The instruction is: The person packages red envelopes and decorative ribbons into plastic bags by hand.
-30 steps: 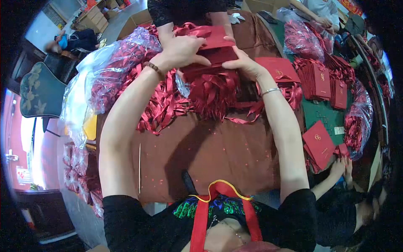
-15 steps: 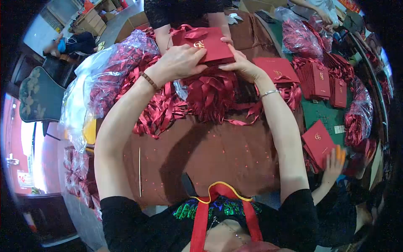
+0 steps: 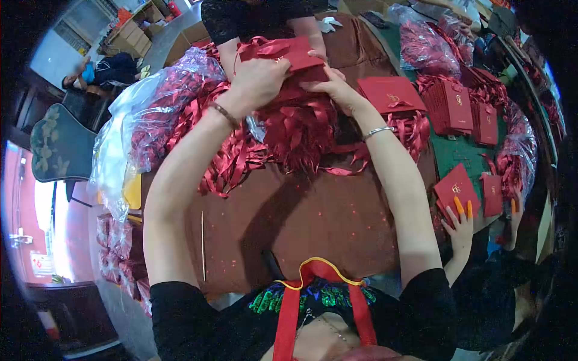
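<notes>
Near the top centre, my left hand [image 3: 260, 83] has its fingers closed on the left part of a red card packet [image 3: 292, 53] with gold lettering and red ribbon. My right hand [image 3: 334, 87] grips the packet's right side, thumb below and fingers at the edge. Beneath both hands lies a stack of red packets whose ribbons [image 3: 298, 135] hang toward me. Loose red ribbons [image 3: 232, 159] spread to the left of it. To the right of my right hand is another stack of red packets [image 3: 391, 95] with gold lettering.
A person in black stands opposite, arms [image 3: 229, 55] beside the stack. A co-worker's hand [image 3: 460, 231] with orange fingertips touches a red packet [image 3: 457, 189] at right. Plastic bags of ribboned packets [image 3: 180, 90] lie left. A thin stick [image 3: 203, 246] rests on the brown table [image 3: 319, 228].
The packet between my hands has tilted and its right side has lifted off the stack. My left hand has moved slightly left. At right, the co-worker's second hand has appeared beside another red packet.
</notes>
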{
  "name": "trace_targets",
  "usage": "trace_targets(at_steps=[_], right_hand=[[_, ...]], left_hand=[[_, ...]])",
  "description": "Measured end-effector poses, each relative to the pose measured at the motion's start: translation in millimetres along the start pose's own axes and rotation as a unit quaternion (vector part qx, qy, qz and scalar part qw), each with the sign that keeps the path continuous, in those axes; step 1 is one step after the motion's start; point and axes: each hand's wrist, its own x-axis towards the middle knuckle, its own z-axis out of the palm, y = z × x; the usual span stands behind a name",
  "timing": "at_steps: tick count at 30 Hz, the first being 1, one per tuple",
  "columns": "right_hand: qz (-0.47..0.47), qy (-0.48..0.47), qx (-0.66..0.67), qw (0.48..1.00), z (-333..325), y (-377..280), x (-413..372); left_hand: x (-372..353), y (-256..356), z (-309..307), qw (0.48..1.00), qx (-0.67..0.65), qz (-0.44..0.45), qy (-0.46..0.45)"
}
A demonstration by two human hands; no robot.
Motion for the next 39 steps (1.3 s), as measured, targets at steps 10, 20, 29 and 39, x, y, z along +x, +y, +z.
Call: trace_targets(at_steps=[10, 20, 29, 39], right_hand=[[0.02, 0.008, -0.005, 1.0, 6, -15, -10], [-0.022, 0.301, -0.277, 0.912, -150, -21, -100], [0.279, 0.158, -0.002, 0.947, -215, 46, -109], [0.352, 0.123, -0.094, 0.923, -206, 47, -117]], left_hand=[[1, -4, -20, 0.988, -0.052, 0.022, -0.146], [28, 75, -19, 0.953, -0.281, 0.031, 0.107], [102, 181, 194, 0.506, -0.769, -0.373, -0.111], [81, 178, 193, 0.421, -0.793, -0.434, -0.078]])
